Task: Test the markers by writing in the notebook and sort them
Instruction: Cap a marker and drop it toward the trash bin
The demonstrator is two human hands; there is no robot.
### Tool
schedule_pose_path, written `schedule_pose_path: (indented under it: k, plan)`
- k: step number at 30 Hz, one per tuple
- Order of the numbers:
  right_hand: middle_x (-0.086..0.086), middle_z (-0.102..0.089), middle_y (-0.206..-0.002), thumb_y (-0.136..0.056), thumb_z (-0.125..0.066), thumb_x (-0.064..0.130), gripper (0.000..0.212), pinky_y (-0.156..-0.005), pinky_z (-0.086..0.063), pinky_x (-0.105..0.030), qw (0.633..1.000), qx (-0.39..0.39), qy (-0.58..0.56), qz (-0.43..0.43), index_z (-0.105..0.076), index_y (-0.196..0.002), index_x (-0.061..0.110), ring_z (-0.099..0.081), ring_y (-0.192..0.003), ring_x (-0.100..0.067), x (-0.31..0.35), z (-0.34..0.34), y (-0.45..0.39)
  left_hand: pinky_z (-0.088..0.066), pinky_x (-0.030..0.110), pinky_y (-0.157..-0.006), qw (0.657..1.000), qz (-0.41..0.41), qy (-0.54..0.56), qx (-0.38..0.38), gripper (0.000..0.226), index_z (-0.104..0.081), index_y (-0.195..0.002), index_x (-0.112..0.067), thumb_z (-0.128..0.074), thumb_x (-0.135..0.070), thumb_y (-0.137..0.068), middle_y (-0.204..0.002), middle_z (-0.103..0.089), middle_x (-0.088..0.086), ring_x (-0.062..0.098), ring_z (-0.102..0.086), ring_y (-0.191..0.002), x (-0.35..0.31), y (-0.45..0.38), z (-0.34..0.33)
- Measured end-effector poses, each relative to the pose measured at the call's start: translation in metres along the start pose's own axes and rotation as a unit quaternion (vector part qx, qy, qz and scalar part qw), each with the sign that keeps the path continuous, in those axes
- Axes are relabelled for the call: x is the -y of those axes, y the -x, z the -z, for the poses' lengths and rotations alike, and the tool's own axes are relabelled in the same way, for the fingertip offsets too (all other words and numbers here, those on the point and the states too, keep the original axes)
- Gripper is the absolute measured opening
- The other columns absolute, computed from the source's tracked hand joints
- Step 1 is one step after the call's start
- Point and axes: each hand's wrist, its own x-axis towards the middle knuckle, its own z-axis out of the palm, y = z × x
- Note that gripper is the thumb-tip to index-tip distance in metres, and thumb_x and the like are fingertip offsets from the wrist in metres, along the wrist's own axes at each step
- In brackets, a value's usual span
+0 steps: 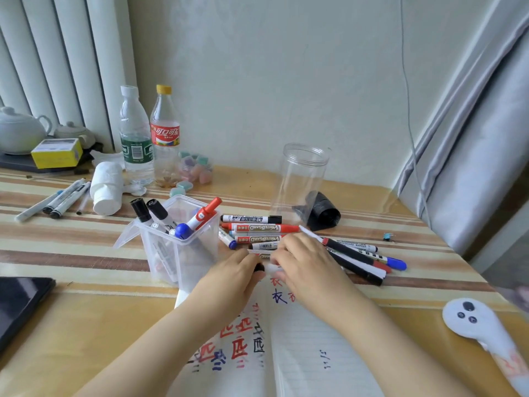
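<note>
An open notebook (303, 348) lies in front of me, its pages marked with red, blue and black characters. Above its top edge both hands meet on one black-capped marker (264, 267): my left hand (232, 279) grips the black cap end, my right hand (303, 262) holds the white barrel. A pile of loose red, black and blue markers (257, 227) lies just beyond my hands. More markers (363, 257) lie to the right. A clear plastic box (183, 245) at left holds several markers standing upright.
A clear empty jar (303, 179) and a black roll (323, 210) stand behind the pile. Two bottles (148, 136), a tissue roll (106, 187), pens (57, 202) and a teapot (17, 130) crowd the back left. A dark tablet (20, 305) lies left, a white controller (481, 328) right.
</note>
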Motion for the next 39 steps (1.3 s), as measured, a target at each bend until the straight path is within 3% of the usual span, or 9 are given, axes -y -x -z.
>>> schedule_pose_path:
  k: [5, 8, 12, 16, 21, 26, 31, 33, 39]
  plan:
    - [-0.002, -0.06, -0.116, -0.093, -0.045, 0.036, 0.035, -0.085, -0.049, -0.035, 0.991, 0.105, -0.059, -0.054, -0.052, -0.118, 0.013, -0.058, -0.106, -0.022, 0.018, 0.013, 0.025, -0.039, 0.029, -0.072, 0.996, -0.033, 0.012, 0.079, 0.027, -0.05, -0.1, -0.012, -0.034, -0.034, -0.097, -0.1, -0.058, 0.003, 0.023, -0.056, -0.089, -0.015, 0.005, 0.008]
    - [0.007, -0.063, -0.07, -0.091, -0.039, 0.041, 0.029, -0.04, -0.042, -0.026, 0.999, 0.039, -0.032, -0.015, -0.058, -0.091, 0.019, -0.063, -0.058, -0.015, 0.026, 0.018, 0.038, -0.037, 0.026, -0.07, 0.991, -0.049, 0.019, 0.12, 0.022, -0.047, -0.091, -0.017, -0.034, -0.032, -0.097, -0.093, -0.056, -0.002, 0.017, -0.051, -0.082, -0.025, 0.011, 0.015]
    - [0.009, -0.053, -0.048, -0.087, -0.038, 0.043, 0.037, -0.035, -0.02, -0.019, 0.999, -0.003, 0.035, -0.009, -0.071, -0.093, 0.029, -0.051, -0.037, -0.012, 0.02, 0.027, 0.05, -0.037, 0.023, -0.068, 0.99, -0.051, 0.041, 0.122, 0.022, -0.053, -0.093, -0.017, -0.036, -0.032, -0.097, -0.084, -0.051, -0.007, 0.011, -0.047, -0.076, -0.032, 0.018, 0.027]
    - [0.005, -0.068, -0.078, -0.097, -0.035, 0.043, 0.042, -0.053, -0.041, -0.029, 0.993, 0.06, -0.05, -0.086, -0.045, -0.134, 0.027, -0.066, -0.074, -0.021, 0.023, 0.046, 0.054, -0.041, 0.026, -0.073, 0.991, -0.031, 0.063, 0.11, 0.025, -0.055, -0.095, -0.015, -0.037, -0.032, -0.096, -0.084, -0.053, -0.007, 0.013, -0.051, -0.078, -0.035, 0.02, 0.032]
    - [0.002, -0.064, -0.086, -0.097, -0.035, 0.032, 0.028, -0.077, -0.047, -0.044, 0.902, 0.114, -0.31, -0.278, -0.018, -0.116, 0.045, -0.059, -0.08, -0.024, -0.005, 0.053, 0.064, -0.042, 0.026, -0.078, 0.993, 0.02, 0.069, 0.096, 0.012, -0.043, -0.093, -0.021, -0.035, -0.029, -0.097, -0.093, -0.053, -0.005, 0.014, -0.051, -0.084, -0.033, 0.02, 0.036]
    - [0.006, -0.07, -0.087, -0.099, -0.043, 0.017, 0.012, -0.067, -0.05, -0.02, 0.841, 0.051, -0.456, -0.287, -0.046, -0.1, 0.028, -0.059, -0.072, -0.01, -0.012, 0.057, 0.061, -0.041, 0.025, -0.084, 0.992, 0.046, 0.075, 0.091, 0.018, -0.041, -0.111, -0.017, -0.033, -0.025, -0.098, -0.112, -0.051, 0.0, 0.014, -0.05, -0.095, -0.037, 0.013, 0.027]
    - [-0.014, -0.069, -0.081, -0.098, -0.038, 0.003, 0.024, -0.06, -0.051, -0.02, 0.587, -0.029, -0.729, -0.351, -0.061, -0.105, 0.004, -0.059, -0.065, -0.015, -0.018, 0.048, 0.056, -0.036, 0.021, -0.075, 0.993, 0.046, 0.069, 0.08, 0.018, -0.042, -0.112, -0.017, -0.034, -0.025, -0.098, -0.11, -0.053, 0.0, 0.015, -0.05, -0.091, -0.037, 0.005, 0.015]
    - [-0.014, -0.064, -0.072, -0.094, -0.037, -0.005, 0.026, -0.055, -0.046, -0.02, 0.541, -0.036, -0.758, -0.362, -0.059, -0.105, 0.004, -0.054, -0.061, -0.015, -0.023, 0.04, 0.055, -0.038, 0.022, -0.075, 0.993, 0.045, 0.071, 0.081, 0.017, -0.042, -0.111, -0.018, -0.033, -0.024, -0.098, -0.108, -0.053, 0.0, 0.014, -0.05, -0.091, -0.035, 0.001, 0.01]
    - [0.009, -0.041, -0.049, -0.094, -0.05, 0.035, 0.02, -0.051, -0.029, -0.021, 0.731, 0.02, -0.559, -0.392, -0.055, -0.084, 0.018, -0.035, -0.048, -0.006, -0.02, 0.009, 0.056, -0.034, 0.017, -0.085, 0.996, 0.008, 0.078, 0.036, 0.029, -0.049, -0.124, -0.016, -0.041, -0.02, -0.096, -0.117, -0.044, 0.002, 0.017, -0.045, -0.106, -0.028, -0.005, -0.009]
